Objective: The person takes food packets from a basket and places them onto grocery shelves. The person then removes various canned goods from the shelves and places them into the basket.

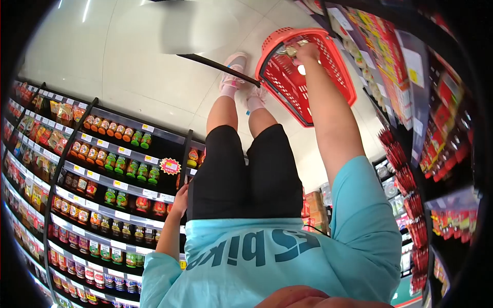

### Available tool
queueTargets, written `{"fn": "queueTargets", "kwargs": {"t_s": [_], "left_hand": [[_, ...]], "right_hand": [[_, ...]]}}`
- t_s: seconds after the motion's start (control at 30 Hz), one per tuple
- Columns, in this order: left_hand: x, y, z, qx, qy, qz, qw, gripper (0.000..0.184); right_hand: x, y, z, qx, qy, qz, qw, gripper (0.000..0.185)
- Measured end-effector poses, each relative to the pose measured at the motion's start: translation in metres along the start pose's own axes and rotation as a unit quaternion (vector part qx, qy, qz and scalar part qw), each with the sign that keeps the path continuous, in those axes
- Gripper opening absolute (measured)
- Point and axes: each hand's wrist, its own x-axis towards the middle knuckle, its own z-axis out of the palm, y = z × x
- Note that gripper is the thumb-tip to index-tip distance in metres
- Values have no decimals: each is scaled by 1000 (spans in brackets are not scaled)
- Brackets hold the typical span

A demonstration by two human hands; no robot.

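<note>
My right hand (pixel 307 52) reaches down inside a red plastic shopping basket (pixel 336 77) on the floor. Its fingers are closed around a small shiny gold-and-silver item (pixel 291 50), too small in view to name. My left hand (pixel 180 200) hangs low beside my left thigh, close to the shelf fronts. Its fingertips are partly hidden there, so its grip is unclear. A long black bar (pixel 218 68) slants from the basket's left corner across the floor above my shoes.
Shelves of lidded jars (pixel 120 165) and packets (pixel 46 138) line my left side, with price tags along their edges. Packed racks (pixel 411 77) of red and yellow packages stand to the right, close to the basket. Cardboard boxes (pixel 316 210) lie behind my right hip.
</note>
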Motion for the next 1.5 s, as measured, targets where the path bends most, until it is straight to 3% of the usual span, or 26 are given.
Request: {"fn": "queueTargets", "kwargs": {"t_s": [0.13,0.2,0.23,0.27,0.33,0.4,0.47,0.6,0.73,0.93,1.0,1.07,1.13,1.2,1.33,1.4,1.47,1.5], "left_hand": [[17,-12,-23,71,-20,78,994,29],[8,10,-27,75,-60,75,993,29],[-1,21,-26,86,-58,83,991,28],[-10,38,-22,98,-56,93,989,27],[-4,58,-31,83,-105,138,981,23],[-32,102,-17,172,-60,172,968,27],[-52,140,-7,228,-55,227,945,34],[-121,211,53,267,-59,282,919,34],[-178,258,116,330,-103,373,861,35],[-295,269,250,446,-171,522,707,35],[-341,260,305,467,-243,578,624,32],[-387,248,367,511,-266,669,470,31],[-482,204,426,482,-354,661,455,33],[-545,178,486,507,-303,715,375,39],[-628,141,604,372,-223,888,155,60],[-651,133,652,343,-167,916,129,72],[-654,145,702,318,-277,894,151,84],[-669,133,706,331,-242,902,139,93]], "right_hand": [[-103,25,-34,-94,94,-192,972,76],[-143,57,-46,-65,49,-177,981,86],[-209,58,-83,-28,1,-189,981,86],[-220,91,-76,-31,59,-203,977,81],[-269,140,-88,-24,83,-211,974,76],[-314,185,-110,-31,41,-145,988,72],[-383,214,-150,69,-44,-96,992,69],[-445,287,-166,153,-11,7,988,65],[-468,343,-173,257,0,32,966,63],[-471,410,-168,395,33,59,916,51],[-467,432,-163,413,35,58,908,49],[-455,457,-155,406,15,76,911,56],[-452,483,-152,406,16,62,912,53],[-445,506,-152,375,-20,52,925,50],[-430,553,-145,395,2,43,918,50],[-416,574,-146,389,-15,60,919,50],[-411,595,-145,421,-34,73,903,49],[-411,604,-146,420,-38,72,904,49]]}}
